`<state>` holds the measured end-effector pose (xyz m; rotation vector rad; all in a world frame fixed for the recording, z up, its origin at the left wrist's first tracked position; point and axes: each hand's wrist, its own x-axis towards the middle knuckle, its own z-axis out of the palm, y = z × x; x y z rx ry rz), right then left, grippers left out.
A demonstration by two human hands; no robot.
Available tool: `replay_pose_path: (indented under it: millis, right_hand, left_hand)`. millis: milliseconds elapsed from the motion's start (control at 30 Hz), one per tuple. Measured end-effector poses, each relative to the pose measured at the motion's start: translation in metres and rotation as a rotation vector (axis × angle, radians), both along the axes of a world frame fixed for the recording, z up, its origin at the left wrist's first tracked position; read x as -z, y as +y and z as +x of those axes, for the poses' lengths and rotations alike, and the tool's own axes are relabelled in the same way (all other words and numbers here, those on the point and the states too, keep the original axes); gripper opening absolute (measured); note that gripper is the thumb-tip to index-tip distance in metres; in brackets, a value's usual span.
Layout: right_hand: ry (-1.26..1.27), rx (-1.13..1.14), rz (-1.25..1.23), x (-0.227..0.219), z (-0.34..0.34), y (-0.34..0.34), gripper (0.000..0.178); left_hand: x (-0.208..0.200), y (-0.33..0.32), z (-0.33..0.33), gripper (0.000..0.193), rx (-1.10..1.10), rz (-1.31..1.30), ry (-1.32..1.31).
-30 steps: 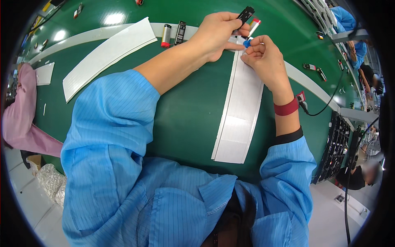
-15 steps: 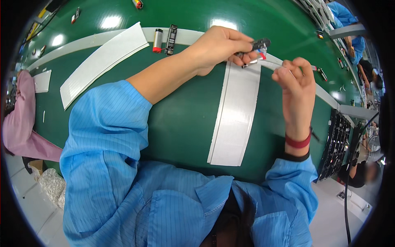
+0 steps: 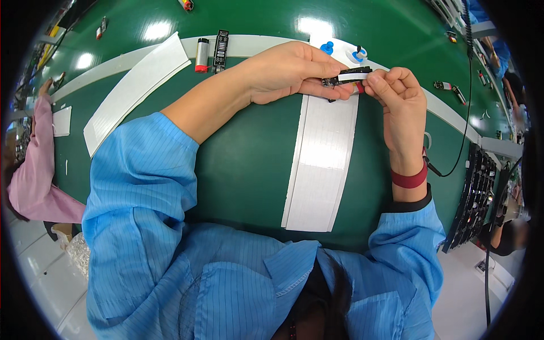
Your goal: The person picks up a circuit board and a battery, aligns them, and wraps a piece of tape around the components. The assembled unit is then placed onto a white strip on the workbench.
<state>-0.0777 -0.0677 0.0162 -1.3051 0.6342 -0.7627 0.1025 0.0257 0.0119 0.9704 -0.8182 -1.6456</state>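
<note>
My left hand [image 3: 297, 71] is closed on a slim black circuit board [image 3: 334, 81], held above the far end of a long white sheet [image 3: 320, 164]. Under the board a red-ended piece [image 3: 358, 89] shows; the rest of it is hidden by my fingers. A narrow white strip [image 3: 352, 76] lies along the board's side. My right hand [image 3: 399, 99] pinches at the strip's right end, thumb and forefinger together. Beyond my left forearm stand a silver battery cell with a red end [image 3: 202, 55] and another black circuit board [image 3: 221, 51].
A second white sheet [image 3: 136, 85] lies at the left. Two blue-topped containers [image 3: 327, 48] stand beyond my hands. Black boards [image 3: 469, 198] are lined up at the right edge, near a dark cable [image 3: 466, 133]. A pink-sleeved person [image 3: 42, 164] is at the far left.
My right hand has moved left to meet the board, and the white strip now lies along it. The left hand has turned the board slightly. The blue-topped containers have come into view.
</note>
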Motion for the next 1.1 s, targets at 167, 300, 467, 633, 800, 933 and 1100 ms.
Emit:
replay_pose_path:
  millis: [167,300,467,633,800,933,1100]
  right_hand:
    - [0.015,-0.004,0.031,0.000,0.002,0.000,0.014]
    - [0.020,0.000,0.025,0.001,0.003,0.001,0.014]
    - [0.033,0.020,0.014,0.002,0.004,0.002,0.014]
    - [0.000,0.047,0.010,0.005,0.004,0.007,0.015]
    - [-0.016,0.061,-0.040,0.003,0.003,0.009,0.016]
    - [0.026,0.069,-0.168,0.001,0.004,0.011,0.017]
    - [-0.053,0.067,-0.339,0.005,0.003,0.007,0.018]
  left_hand:
    - [0.001,0.002,0.002,0.032,-0.007,0.002,-0.024]
    - [0.002,0.002,0.003,0.032,-0.007,-0.003,-0.010]
    - [0.002,0.001,0.002,0.032,-0.001,-0.010,-0.001]
    - [0.001,0.001,0.002,0.032,0.001,-0.009,-0.033]
    - [0.001,0.003,-0.011,0.029,-0.069,-0.017,-0.165]
    - [-0.005,0.008,-0.019,0.030,-0.148,-0.027,-0.207]
    - [0.000,0.008,-0.023,0.029,-0.171,-0.040,-0.162]
